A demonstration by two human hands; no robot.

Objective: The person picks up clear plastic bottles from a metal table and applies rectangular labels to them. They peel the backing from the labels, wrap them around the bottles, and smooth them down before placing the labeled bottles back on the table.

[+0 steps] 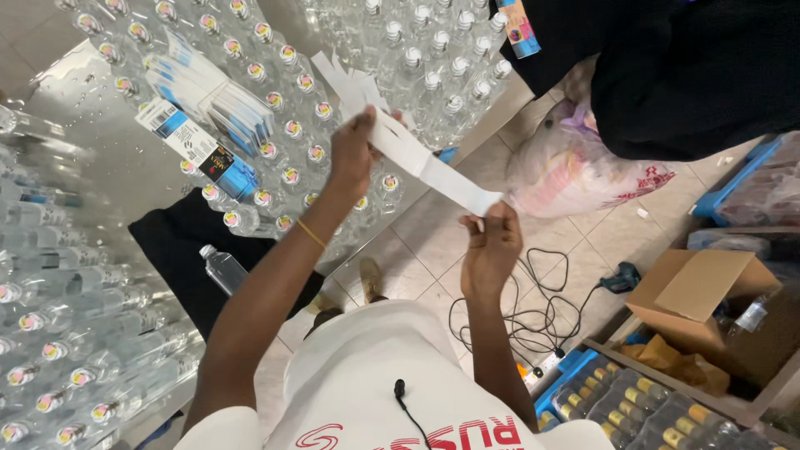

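Long white paper strip (433,171), backing side up, runs diagonally thru centre of frame, stretched betw. both hands. Left hand (354,158) pinches its upper end, w/ loose white strips fanning above; right hand (492,246) grips the lower end w/ thumb and fingers. Under the left hand: rows of clear plastic bottles w/ sealed caps (283,125) on a shiny metal counter (75,92). Stack of blue-and-white printed labels (208,96) lies on them, upper left. Black coiled cable (533,308) on tiled floor, lower right, brown cardboard box (700,300) beside.
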